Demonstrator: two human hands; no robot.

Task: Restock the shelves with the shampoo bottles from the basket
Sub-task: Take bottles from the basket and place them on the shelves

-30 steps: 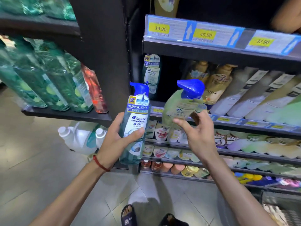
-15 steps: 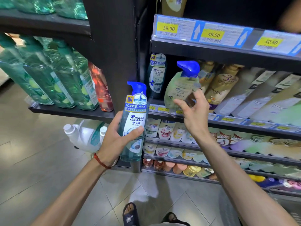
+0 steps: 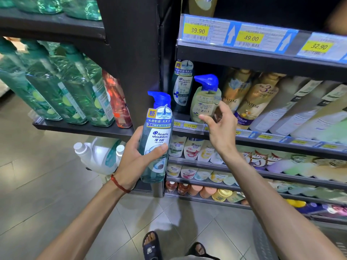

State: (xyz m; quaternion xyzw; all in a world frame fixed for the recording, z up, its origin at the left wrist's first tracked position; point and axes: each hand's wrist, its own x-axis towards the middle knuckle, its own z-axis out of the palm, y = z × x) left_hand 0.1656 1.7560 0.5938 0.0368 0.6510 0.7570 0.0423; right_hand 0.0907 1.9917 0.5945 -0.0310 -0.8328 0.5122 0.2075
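My left hand [image 3: 139, 156] grips a tall teal-blue Head & Shoulders pump bottle [image 3: 156, 139] upright in front of the black shelf post. A pale green pump bottle [image 3: 203, 102] with a blue pump stands on the shelf [image 3: 262, 139], beside a dark teal Head & Shoulders bottle [image 3: 183, 85] at the shelf's left end. My right hand [image 3: 220, 128] hovers just in front of the green bottle, fingers spread, holding nothing. A grey basket edge [image 3: 262, 239] shows at the lower right.
Gold Pantene bottles [image 3: 249, 102] and white bottles fill the shelf to the right. Green and red bottles [image 3: 75, 94] stand on the left unit. Lower shelves hold small pouches and jars. White jugs [image 3: 101, 156] sit on the floor. My sandalled feet [image 3: 152, 246] are below.
My right hand carried the green bottle up onto the shelf, set it beside the dark teal bottle and let go. The left hand kept its bottle roughly in place.
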